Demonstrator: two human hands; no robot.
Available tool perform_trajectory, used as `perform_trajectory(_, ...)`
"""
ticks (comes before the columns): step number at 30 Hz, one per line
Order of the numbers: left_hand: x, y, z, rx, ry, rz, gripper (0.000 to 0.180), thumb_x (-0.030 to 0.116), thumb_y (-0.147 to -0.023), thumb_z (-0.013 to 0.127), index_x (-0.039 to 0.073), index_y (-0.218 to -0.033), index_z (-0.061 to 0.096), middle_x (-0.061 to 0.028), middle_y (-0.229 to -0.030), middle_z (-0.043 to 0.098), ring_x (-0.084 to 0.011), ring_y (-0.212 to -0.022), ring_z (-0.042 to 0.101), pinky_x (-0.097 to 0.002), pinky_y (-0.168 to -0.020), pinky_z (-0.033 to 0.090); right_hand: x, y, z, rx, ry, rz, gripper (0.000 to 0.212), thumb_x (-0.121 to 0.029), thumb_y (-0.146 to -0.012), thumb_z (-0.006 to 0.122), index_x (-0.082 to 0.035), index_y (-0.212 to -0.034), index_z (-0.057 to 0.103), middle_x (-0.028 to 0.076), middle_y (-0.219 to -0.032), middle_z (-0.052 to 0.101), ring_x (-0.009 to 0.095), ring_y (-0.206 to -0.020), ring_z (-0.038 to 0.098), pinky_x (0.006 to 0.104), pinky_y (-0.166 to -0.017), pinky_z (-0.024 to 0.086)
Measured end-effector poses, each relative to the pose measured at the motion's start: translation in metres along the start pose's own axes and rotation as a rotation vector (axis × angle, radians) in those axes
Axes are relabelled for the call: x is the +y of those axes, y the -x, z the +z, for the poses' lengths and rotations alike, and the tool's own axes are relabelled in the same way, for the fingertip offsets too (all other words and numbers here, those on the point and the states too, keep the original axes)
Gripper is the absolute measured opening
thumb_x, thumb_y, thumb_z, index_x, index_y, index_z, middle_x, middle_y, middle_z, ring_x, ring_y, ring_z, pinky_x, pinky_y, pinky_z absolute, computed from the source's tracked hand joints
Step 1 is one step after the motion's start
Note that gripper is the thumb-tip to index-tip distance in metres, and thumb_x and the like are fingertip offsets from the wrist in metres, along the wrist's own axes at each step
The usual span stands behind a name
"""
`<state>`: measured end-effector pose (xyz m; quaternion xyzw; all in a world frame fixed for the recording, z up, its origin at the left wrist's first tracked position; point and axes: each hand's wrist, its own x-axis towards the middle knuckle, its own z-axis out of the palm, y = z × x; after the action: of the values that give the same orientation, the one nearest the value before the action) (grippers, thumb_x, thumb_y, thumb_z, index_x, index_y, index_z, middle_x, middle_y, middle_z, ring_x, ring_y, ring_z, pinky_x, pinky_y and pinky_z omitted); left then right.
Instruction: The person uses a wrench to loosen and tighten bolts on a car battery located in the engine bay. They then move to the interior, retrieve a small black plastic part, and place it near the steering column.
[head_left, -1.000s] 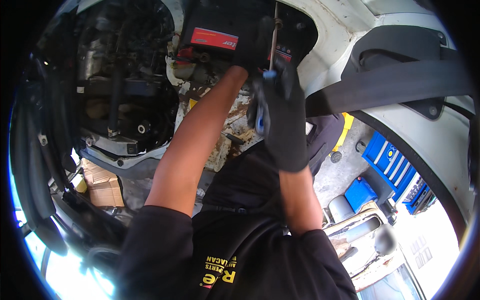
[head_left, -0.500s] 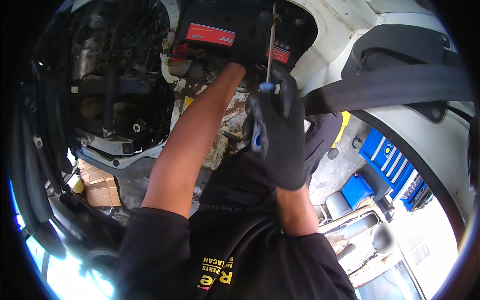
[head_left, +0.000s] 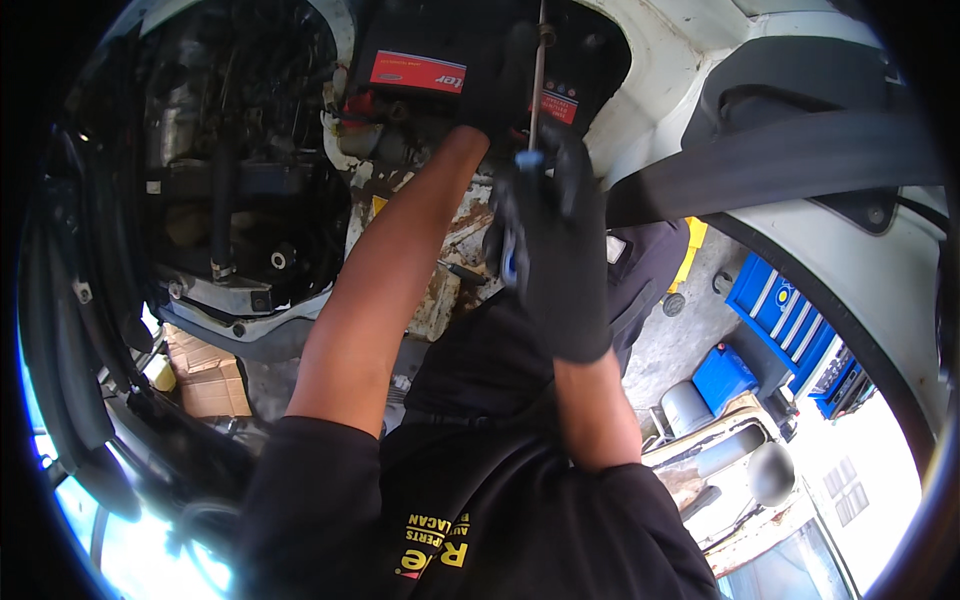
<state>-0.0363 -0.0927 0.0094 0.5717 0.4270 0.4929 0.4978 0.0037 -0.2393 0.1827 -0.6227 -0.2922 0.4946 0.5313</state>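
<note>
My right hand, in a black glove, is closed around a screwdriver with a blue handle. The screwdriver's long shaft points away from me, over a black battery with red labels. Its tip runs up to the frame's upper edge, so I cannot make out what it touches. Also in a black glove, my left hand reaches onto the battery, left of the shaft. Its fingers blend into the dark battery and are hidden. A red terminal cover sits at the battery's near left.
The open engine bay lies to the left. A dark pen-like tool rests on the rusty panel under my forearms. A black belt strap crosses at right. Beyond it stand a blue tool cabinet and a blue box. Flattened cardboard lies at lower left.
My right hand and the screwdriver have shifted slightly away from me. My left hand stays at the battery. The view has tilted a little.
</note>
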Motion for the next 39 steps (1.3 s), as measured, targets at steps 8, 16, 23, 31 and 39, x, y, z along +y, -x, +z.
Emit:
perform_trajectory(8,-0.001,-0.001,0.000,0.055,-0.134,0.198,0.041,0.035,-0.109,0.048,-0.001,-0.104,0.068,-0.0114,-0.083,0.067,-0.0187,-0.078,0.060,-0.0378,-0.072,0.049,0.010,-0.022,-0.010,-0.054,0.052,-0.008,0.030,-0.010,-0.098,0.058,-0.004,-0.128,0.057,0.003,-0.077,0.058,0.009,-0.056,0.056,0.0239,-0.050,0.044)
perform_trajectory(16,-0.030,-0.004,-0.005,-0.052,0.148,-0.162,0.038,0.032,-0.109,0.048,0.000,-0.105,0.067,-0.0124,-0.087,0.066,-0.0198,-0.082,0.061,-0.0387,-0.075,0.049,0.011,-0.051,-0.016,-0.086,0.033,-0.027,0.035,-0.010,-0.096,0.060,-0.003,-0.131,0.057,0.004,-0.078,0.059,0.010,-0.053,0.055,0.0242,-0.047,0.043)
perform_trajectory(23,-0.045,-0.012,-0.002,0.012,-0.299,0.426,0.038,0.033,-0.108,0.049,0.000,-0.109,0.067,-0.0144,-0.091,0.066,-0.0221,-0.087,0.063,-0.0407,-0.078,0.050,-0.019,0.005,-0.005,-0.030,-0.227,0.181,0.035,-0.010,-0.097,0.061,-0.002,-0.130,0.055,0.004,-0.077,0.057,0.011,-0.054,0.056,0.0252,-0.046,0.043)
perform_trajectory(31,-0.036,-0.007,0.003,-0.046,0.029,-0.031,0.039,0.035,-0.108,0.050,0.000,-0.110,0.068,-0.0110,-0.088,0.068,-0.0192,-0.081,0.063,-0.0379,-0.074,0.050,0.010,-0.060,-0.015,-0.074,-0.097,0.023,0.033,-0.011,-0.097,0.060,-0.002,-0.128,0.057,0.005,-0.076,0.058,0.011,-0.053,0.055,0.0244,-0.047,0.042)
perform_trajectory(39,-0.023,0.003,0.003,-0.003,0.038,-0.099,0.037,0.031,-0.108,0.050,-0.001,-0.119,0.065,-0.0168,-0.106,0.069,-0.0262,-0.098,0.064,-0.0409,-0.085,0.050,-0.005,-0.020,-0.008,-0.024,-0.177,0.105,0.036,-0.012,-0.097,0.060,-0.001,-0.131,0.056,0.005,-0.078,0.059,0.010,-0.054,0.055,0.0246,-0.046,0.043)
